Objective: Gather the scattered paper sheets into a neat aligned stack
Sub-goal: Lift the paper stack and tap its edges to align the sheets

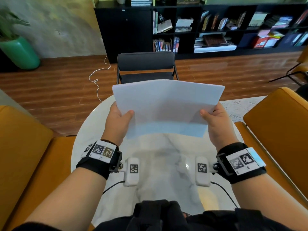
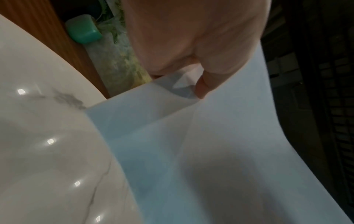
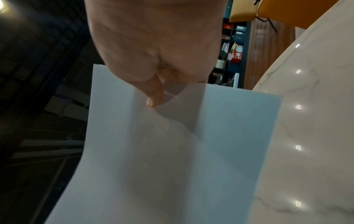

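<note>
Paper sheets: the paper sheets [image 1: 166, 107] are being held up in the air, just above the worktop [image 1: 158, 164], in one bundle. No other sheets are showing on the worktop.
Left hand: the left hand [image 1: 116, 124] is pinching the left edge of the sheets, thumb on top, fingers [image 2: 203, 86] curled underneath.
Right hand: the right hand [image 1: 218, 122] is pinching the right edge the same way, thumb on the near face.
Edges: the sheets are not lining up yet; one bluish sheet is sticking out lower than the others.
What could go wrong: I think a loose sheet could be slipping out, because only the side edges are being held. The bundle is bending in the middle, so tapping it down hard could be creasing it.
Surface: the worktop is round, white, shiny marble, so paper may be sliding on it.
Room: a dark chair [image 1: 146, 67] is standing just beyond the worktop, a black bookshelf [image 1: 216, 25] behind that, yellow chairs [image 1: 275, 130] beside the worktop, on a wooden floor [image 1: 50, 87].
</note>
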A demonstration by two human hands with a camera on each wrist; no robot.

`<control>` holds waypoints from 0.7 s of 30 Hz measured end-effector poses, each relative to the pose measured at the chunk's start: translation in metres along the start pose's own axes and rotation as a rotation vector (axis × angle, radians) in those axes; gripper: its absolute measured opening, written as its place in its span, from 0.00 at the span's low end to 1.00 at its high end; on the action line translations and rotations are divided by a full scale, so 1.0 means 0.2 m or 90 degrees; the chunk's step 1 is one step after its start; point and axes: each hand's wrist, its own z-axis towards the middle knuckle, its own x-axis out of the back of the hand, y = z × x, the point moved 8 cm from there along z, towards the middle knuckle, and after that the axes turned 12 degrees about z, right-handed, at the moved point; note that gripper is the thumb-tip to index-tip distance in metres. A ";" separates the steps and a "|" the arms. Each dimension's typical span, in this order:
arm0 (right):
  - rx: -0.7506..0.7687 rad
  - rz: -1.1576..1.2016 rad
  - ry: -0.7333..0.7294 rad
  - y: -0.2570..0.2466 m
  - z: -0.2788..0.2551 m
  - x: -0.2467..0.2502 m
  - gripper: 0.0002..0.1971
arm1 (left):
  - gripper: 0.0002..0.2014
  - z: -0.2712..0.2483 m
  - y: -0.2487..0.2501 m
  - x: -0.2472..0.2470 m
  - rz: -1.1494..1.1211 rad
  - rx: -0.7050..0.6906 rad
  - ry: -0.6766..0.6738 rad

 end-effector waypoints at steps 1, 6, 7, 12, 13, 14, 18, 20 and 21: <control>0.006 -0.009 0.006 0.00 0.00 0.00 0.20 | 0.20 -0.01 0.01 0.01 0.002 -0.010 0.026; -0.050 -0.204 0.075 0.22 -0.05 0.09 0.18 | 0.21 -0.03 -0.20 -0.02 0.083 0.023 0.020; -0.086 -0.260 0.079 0.31 -0.08 0.13 0.17 | 0.21 -0.05 -0.29 -0.05 0.119 0.050 -0.010; -0.213 -0.369 0.077 0.59 -0.19 0.26 0.12 | 0.21 -0.14 -0.55 -0.12 0.234 0.126 -0.061; -0.205 -0.366 0.093 0.56 -0.18 0.26 0.12 | 0.20 -0.13 -0.52 -0.11 0.238 0.120 -0.050; -0.184 -0.357 0.105 0.52 -0.15 0.25 0.13 | 0.19 -0.11 -0.48 -0.10 0.247 0.107 -0.038; -0.009 -0.387 0.118 0.24 -0.06 0.12 0.26 | 0.15 -0.02 -0.22 -0.06 0.357 -0.019 -0.007; 0.164 -0.573 0.070 0.09 -0.05 -0.02 0.33 | 0.10 -0.01 -0.05 -0.07 0.415 -0.125 -0.003; 0.215 -0.668 0.029 0.07 -0.05 -0.10 0.33 | 0.08 -0.01 0.03 -0.09 0.443 -0.184 -0.004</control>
